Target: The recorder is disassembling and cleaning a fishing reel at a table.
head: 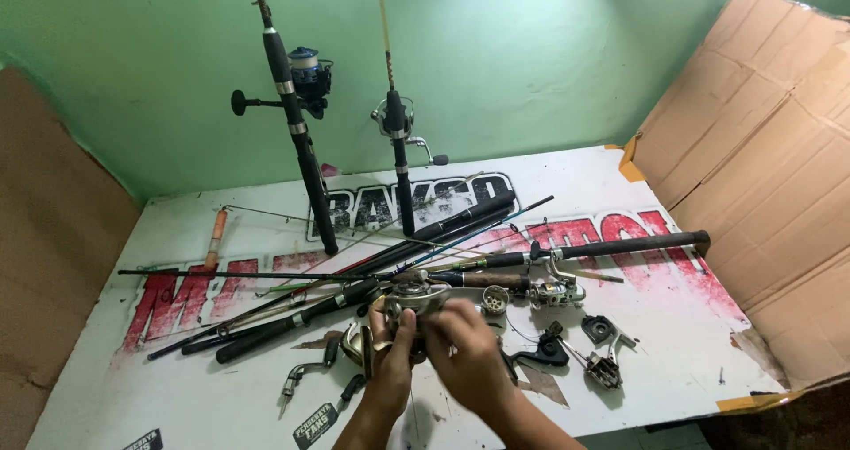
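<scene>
The baitcasting reel (416,301) sits at the near edge of the white table (177,388), clasped between both hands and raised slightly off the surface. The left hand (392,353) wraps the reel's lower left side from beneath, fingers closed on the body, which appears to steady it. The right hand (465,348) closes over the reel's right side from above, fingertips pressed to its face; the hand is blurred, so the exact contact cannot be told. The reel body shows just above and between the two grips.

Left of the reel, a detached crank handle (301,379) lies flat. Right of the reel lie a small round spool (495,300), a black reel part (598,329) and a metal frame piece (605,370), spread apart from one another. Directly behind the reel, several rods (354,277) lie crossed in a loose heap. Farther behind the reel, two rods with spinning reels, one larger (297,131) and one smaller (398,149), lean against the green wall (531,60).
</scene>
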